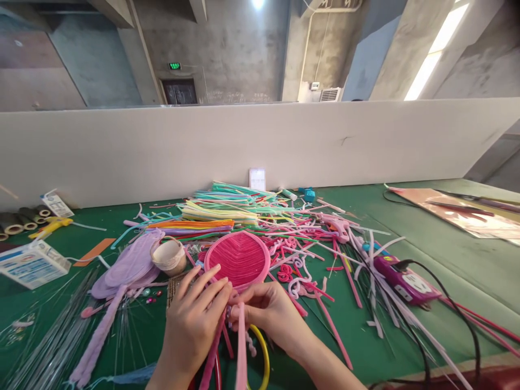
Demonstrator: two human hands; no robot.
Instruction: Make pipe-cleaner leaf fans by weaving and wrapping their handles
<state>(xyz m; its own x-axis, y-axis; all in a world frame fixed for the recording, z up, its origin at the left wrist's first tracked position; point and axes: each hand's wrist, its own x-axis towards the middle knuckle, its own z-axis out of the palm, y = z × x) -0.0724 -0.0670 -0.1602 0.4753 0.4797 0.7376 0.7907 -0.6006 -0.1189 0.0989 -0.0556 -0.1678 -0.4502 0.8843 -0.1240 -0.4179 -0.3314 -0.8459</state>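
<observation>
Both my hands meet at the near edge of a green table point(447, 260), just below a round pink disc point(239, 258) woven from pipe cleaners. My left hand point(194, 319) has its fingers curled together around pink pipe cleaner stems point(241, 346) that hang toward me. My right hand point(271, 314) pinches the same pink stems from the right, fingertips touching the left hand's. A yellow ring point(264, 352) lies beneath my right wrist. What the fingertips do at the joint is hidden.
A heap of coloured pipe cleaners point(227, 214) fills the table's middle. Purple woven shapes point(130, 265) and a tape roll point(168, 255) lie left. A purple power strip point(406, 281) with black cable sits right. Boxes point(32, 264) and thin wires point(52, 336) lie far left. A white partition point(260, 146) stands behind.
</observation>
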